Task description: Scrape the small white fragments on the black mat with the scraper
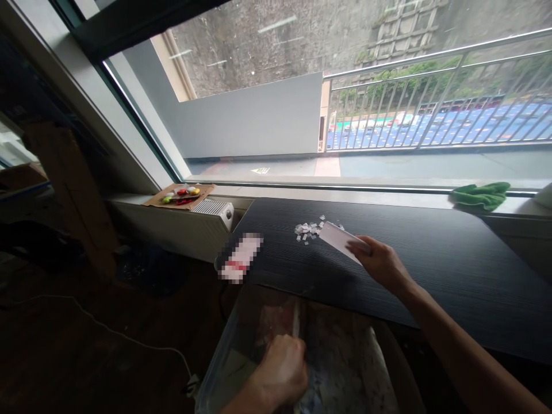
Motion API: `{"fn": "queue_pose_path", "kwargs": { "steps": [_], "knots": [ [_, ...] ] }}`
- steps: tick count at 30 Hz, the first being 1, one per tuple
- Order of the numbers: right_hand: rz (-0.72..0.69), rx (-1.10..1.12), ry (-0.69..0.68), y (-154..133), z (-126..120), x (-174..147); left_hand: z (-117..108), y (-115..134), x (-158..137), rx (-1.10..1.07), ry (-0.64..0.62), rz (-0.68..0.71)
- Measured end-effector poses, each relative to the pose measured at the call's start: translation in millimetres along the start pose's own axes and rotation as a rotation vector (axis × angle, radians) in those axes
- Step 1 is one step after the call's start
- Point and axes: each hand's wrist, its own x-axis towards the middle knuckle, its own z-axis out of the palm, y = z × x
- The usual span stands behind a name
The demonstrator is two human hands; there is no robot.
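Observation:
My right hand (382, 261) is closed around one end of a flat, pale, rectangular piece (340, 238) that slants over the dark table (431, 253). Its far end is beside a loose scatter of small whitish bits (307, 230) on the tabletop. Whether the piece is a card or a blade, I cannot tell. Lower down, my left hand (282, 368) makes a fist above a clear plastic bin (224, 345) below the table's near edge. A pale narrow strip shows just above the fist; what the fingers hold, if anything, is hidden.
A pixelated white-and-red item (241, 259) lies at the table's left end. Cardboard with small colourful things (183, 195) rests on the sill near a white vented box (215, 211). A green cloth (480, 195) lies by the window. A white cable (116, 330) crosses the dark floor.

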Motion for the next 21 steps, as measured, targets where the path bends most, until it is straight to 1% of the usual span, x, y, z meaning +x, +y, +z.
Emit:
{"fn": "queue_pose_path", "kwargs": {
  "steps": [2,4,7,9,11,14,16,19,21],
  "knots": [
    [-0.015,-0.008,-0.032,-2,4,5,2,0,3,0.019,-0.031,-0.03],
    [-0.028,-0.022,-0.053,-4,10,9,6,1,8,0.007,-0.015,-0.05],
    [-0.04,-0.1,-0.031,-7,19,14,11,-1,14,-0.012,0.006,-0.048],
    [-0.044,-0.172,-0.016,-9,22,17,9,-2,15,-0.002,-0.024,-0.035],
    [-0.056,-0.197,-0.038,-11,22,17,5,0,14,0.007,-0.066,-0.02],
    [-0.094,-0.135,-0.139,-13,20,15,-5,10,10,0.01,-0.109,0.013],
    [-0.102,-0.082,-0.173,-13,17,13,-12,21,7,0.025,-0.145,0.021],
    [-0.079,-0.045,-0.132,-10,16,12,-17,37,6,0.034,-0.158,0.066],
    [-0.064,-0.03,-0.114,-8,18,13,-15,42,7,0.029,-0.168,0.098]
  ]
}}
